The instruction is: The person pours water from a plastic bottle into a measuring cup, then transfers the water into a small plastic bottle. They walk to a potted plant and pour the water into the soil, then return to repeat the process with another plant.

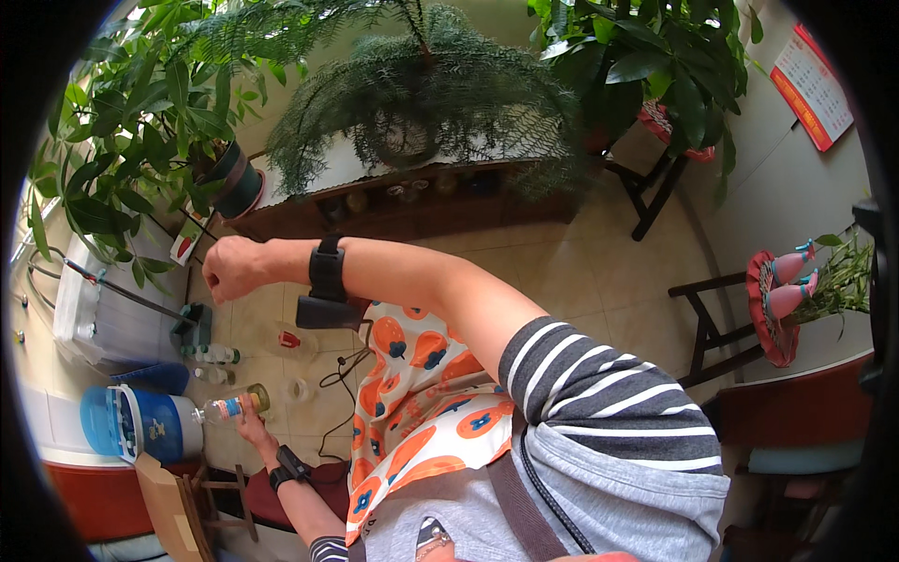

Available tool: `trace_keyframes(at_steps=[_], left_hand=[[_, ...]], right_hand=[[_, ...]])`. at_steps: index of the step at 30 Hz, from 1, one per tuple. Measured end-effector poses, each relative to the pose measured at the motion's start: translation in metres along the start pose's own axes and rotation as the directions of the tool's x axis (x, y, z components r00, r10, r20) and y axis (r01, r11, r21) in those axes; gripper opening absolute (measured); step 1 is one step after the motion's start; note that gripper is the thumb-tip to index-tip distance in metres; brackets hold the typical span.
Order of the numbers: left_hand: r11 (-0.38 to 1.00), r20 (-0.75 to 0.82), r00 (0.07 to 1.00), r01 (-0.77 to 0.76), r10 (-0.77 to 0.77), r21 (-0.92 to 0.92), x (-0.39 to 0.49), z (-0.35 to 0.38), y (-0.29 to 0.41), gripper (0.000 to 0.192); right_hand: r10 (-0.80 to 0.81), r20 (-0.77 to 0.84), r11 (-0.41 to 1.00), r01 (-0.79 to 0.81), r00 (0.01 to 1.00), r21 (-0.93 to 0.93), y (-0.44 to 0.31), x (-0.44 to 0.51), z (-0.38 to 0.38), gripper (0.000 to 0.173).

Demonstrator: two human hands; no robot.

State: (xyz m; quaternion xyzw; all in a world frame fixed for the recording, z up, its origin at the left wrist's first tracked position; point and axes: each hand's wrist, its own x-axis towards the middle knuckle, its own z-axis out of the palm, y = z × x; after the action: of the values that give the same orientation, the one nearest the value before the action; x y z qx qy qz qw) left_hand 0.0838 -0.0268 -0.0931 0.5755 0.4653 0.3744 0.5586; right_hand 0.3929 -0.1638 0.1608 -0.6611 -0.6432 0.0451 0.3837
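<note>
My left hand (251,424), at the lower left, is closed around a clear plastic bottle (230,407) with an orange and blue label. The bottle lies nearly sideways, its neck pointing left towards a blue and white bucket (165,427); yellowish color shows at its base end. Raised at the upper left, my right hand (233,268) is curled into a fist, and no object shows in it. Below this fist, several plastic bottles (214,353) are on the tiled floor, beside a clear container (298,340) with a red part.
A potted plant (235,179) and a feathery plant (428,105) stand on a low cabinet (414,214). A dark rod (144,301) slants across a pale plastic box (123,330). Near the apron lies a black cable (344,414). Folding stools (709,330) stand right; a cardboard box (165,509) is lower left.
</note>
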Motion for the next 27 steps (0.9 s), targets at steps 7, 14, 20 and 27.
trace_keyframes(at_steps=[7, 14, 20, 27], left_hand=[[1.0, 0.003, 1.0, 0.015, -0.015, -0.005, 0.006, -0.001, -0.006, 0.027], [1.0, 0.061, 0.998, 0.013, -0.012, -0.016, -0.002, 0.019, 0.015, 0.031], [0.992, 0.122, 0.988, -0.08, 0.092, -0.099, 0.006, 0.035, 0.052, 0.028], [0.991, 0.142, 0.981, -0.136, 0.134, 0.001, 0.002, 0.051, 0.114, 0.034]], right_hand=[[-0.032, -0.028, 0.999, 0.032, 0.999, -0.003, 0.003, 0.021, -0.007, 0.015], [0.007, -0.049, 0.997, -0.011, 0.999, -0.073, 0.0, -0.004, -0.012, 0.014], [-0.024, -0.117, 0.998, 0.018, 0.993, -0.058, -0.009, -0.034, -0.02, 0.011], [0.026, -0.14, 1.0, -0.024, 0.99, 0.019, -0.032, -0.066, -0.017, 0.01]])
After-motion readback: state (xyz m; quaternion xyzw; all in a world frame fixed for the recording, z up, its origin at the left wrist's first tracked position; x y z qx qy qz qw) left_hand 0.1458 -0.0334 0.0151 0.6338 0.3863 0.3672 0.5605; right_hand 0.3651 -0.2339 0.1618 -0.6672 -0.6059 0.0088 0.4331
